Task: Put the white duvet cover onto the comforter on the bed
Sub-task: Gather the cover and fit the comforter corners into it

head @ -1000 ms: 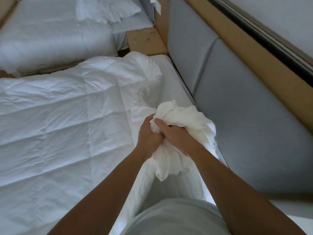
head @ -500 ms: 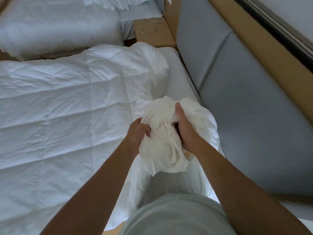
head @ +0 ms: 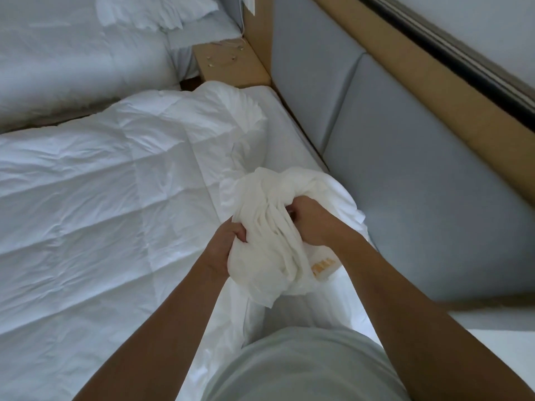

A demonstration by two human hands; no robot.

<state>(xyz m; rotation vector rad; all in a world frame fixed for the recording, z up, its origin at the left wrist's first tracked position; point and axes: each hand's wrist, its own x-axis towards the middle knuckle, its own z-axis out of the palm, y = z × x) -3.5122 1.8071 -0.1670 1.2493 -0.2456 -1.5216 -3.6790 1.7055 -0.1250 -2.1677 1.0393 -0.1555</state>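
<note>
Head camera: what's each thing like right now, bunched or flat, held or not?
comforter: spread flat on the bed, uncovered.
duvet cover: bunched in a wad, held up in both hands.
left hand: fingers curled round the duvet cover.
right hand: fingers curled round the duvet cover.

Duvet cover: white, bunched, small orange mark, poss. a label; held above bed edge. Comforter: white, quilted, spread out.
</note>
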